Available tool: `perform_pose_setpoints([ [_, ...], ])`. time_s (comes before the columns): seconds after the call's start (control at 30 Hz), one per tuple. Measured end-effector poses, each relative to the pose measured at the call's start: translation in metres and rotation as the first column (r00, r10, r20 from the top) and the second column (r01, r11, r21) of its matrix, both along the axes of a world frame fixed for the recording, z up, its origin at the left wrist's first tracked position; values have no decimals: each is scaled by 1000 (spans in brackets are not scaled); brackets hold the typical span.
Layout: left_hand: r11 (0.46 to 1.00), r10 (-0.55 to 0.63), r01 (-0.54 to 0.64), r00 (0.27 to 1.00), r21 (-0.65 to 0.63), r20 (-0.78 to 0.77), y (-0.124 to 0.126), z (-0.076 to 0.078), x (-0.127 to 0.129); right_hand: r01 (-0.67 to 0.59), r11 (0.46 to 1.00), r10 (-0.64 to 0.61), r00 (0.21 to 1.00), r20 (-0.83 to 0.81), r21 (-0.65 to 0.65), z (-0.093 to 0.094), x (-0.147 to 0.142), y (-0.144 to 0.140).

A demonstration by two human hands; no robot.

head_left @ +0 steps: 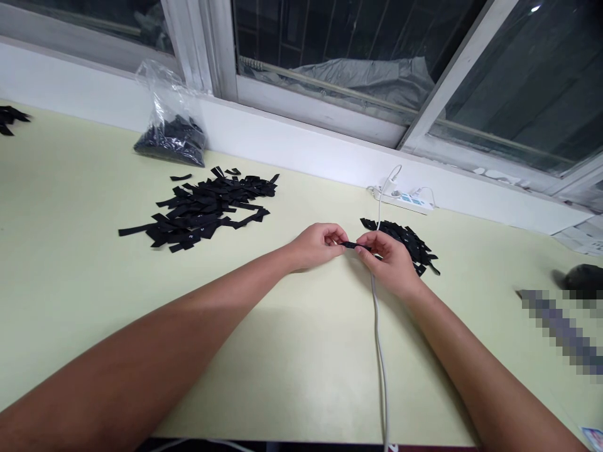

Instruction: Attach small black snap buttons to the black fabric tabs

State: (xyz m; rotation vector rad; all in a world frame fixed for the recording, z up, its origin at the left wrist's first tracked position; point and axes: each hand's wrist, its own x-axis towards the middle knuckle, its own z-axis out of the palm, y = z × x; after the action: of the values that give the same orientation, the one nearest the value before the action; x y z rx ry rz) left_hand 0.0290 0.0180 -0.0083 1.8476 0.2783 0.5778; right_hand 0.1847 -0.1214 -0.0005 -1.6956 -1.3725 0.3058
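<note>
Pale yellow-green table (70, 263), matte, set against a white sill below a sliding window (358, 75); glass dark, grey sheeting visible behind it. White power strip (405, 199) lies by the sill; its white cable (379, 351) runs toward the near table edge, passing under the right hand.

Strip (351, 245): short, narrow, black, flat, held level just above the table at centre. Left hand (318, 246) pinches its left end between thumb and fingers, other fingers curled. Right hand (389, 260) pinches the right end the same way. Hands nearly touching.

Large loose pile (202, 210) of similar black strips to the left, well apart. Smaller pile (409, 242) just behind the right hand. Clear bag (172, 129) of dark pieces at the sill.

Most of the strip is covered by fingertips; its length and any marking cannot be made out. Dark object (584, 279) at right edge is unclear; area beside it is pixelated.
</note>
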Motion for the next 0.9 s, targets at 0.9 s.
perform_pose_setpoints([
  [0.9,990,-77,74,997,-120,-21,0,1,-1,-65,990,13,929,370,129,15,-14,-6],
])
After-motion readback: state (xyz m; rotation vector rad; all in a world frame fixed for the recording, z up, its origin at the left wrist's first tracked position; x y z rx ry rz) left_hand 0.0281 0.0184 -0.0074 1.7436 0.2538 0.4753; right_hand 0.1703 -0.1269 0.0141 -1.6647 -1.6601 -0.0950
